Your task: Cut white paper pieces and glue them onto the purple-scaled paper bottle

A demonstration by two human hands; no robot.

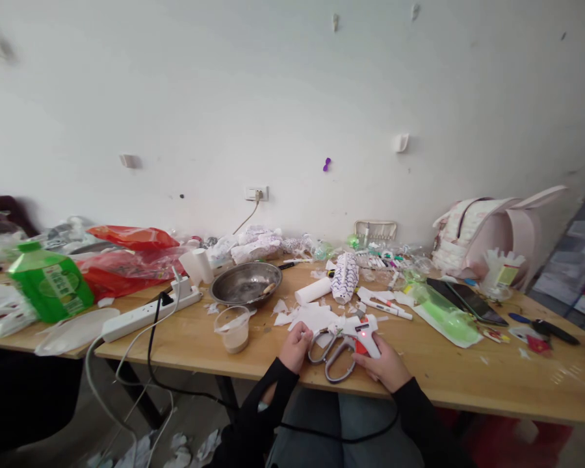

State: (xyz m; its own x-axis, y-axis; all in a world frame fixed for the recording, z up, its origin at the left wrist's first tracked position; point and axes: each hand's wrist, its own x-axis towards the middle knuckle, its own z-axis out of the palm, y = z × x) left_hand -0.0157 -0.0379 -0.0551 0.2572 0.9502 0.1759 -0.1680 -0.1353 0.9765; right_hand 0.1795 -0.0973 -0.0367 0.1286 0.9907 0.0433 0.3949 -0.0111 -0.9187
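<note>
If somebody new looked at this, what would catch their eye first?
Probably the green bottle on the left, beside some red plastic. Next, the white glue gun in the right hand, at front center, with a red light lit on it. A pale backpack also stands out at the far right.

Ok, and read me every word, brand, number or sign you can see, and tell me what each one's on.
No text is legible enough to quote.
Green bottle: printed label, characters too blurred to read.
Yellow label near the backpack: any print is too small.
Glue gun in the right hand: any marking is too small to read.
</note>
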